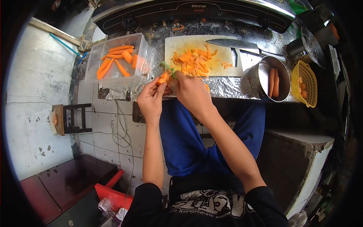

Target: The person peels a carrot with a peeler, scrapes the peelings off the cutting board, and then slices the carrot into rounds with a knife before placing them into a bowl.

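My left hand (151, 96) has its fingers closed round an orange carrot (163, 78) at the counter's front edge. Close against it on the right, my right hand (191, 90) is also closed, by a small green thing (168, 69) at the carrot's upper end; whether that is a tool or a stem is too small to tell. Just beyond my hands lies a white cutting board (172, 43) with a heap of orange peelings (193, 60). A large knife (236, 45) rests across the board's upper right part.
A clear plastic box (94, 56) of peeled carrots (123, 68) stands at the left. On the right are a metal pot (261, 79) with carrots (274, 83) and a yellow basket (311, 81). A black stove (196, 15) runs along the back.
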